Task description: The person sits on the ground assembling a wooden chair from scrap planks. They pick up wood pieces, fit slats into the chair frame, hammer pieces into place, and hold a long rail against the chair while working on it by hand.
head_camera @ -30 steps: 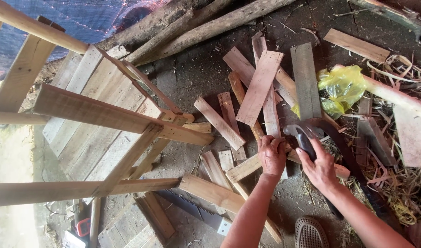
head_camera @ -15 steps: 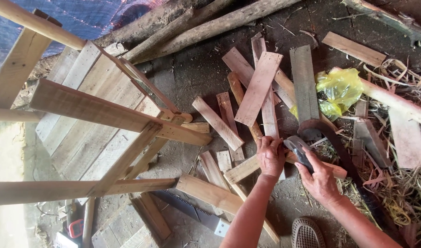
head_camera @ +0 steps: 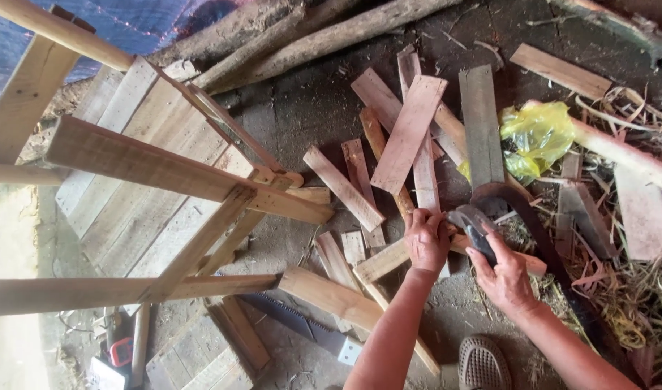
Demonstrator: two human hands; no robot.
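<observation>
My left hand (head_camera: 426,241) presses down on a short wooden plank (head_camera: 389,258) that lies among scattered offcuts on the dirt floor; its fingers seem pinched on something small that I cannot make out. Just right of it, my right hand (head_camera: 501,273) grips a hammer (head_camera: 473,221) by the handle, its dark metal head poised over the plank close to my left fingers. Several flat reddish boards (head_camera: 409,134) lie fanned out beyond the hands.
A frame of nailed wooden slats (head_camera: 165,173) fills the left half. A handsaw (head_camera: 302,328) lies on the ground below the planks. A yellow plastic bag (head_camera: 537,137), wood shavings (head_camera: 627,289), logs (head_camera: 331,36) and my sandal (head_camera: 483,365) surround the spot.
The hammer head has come a little lower and nearer my left hand. Both hands stay at the same plank.
</observation>
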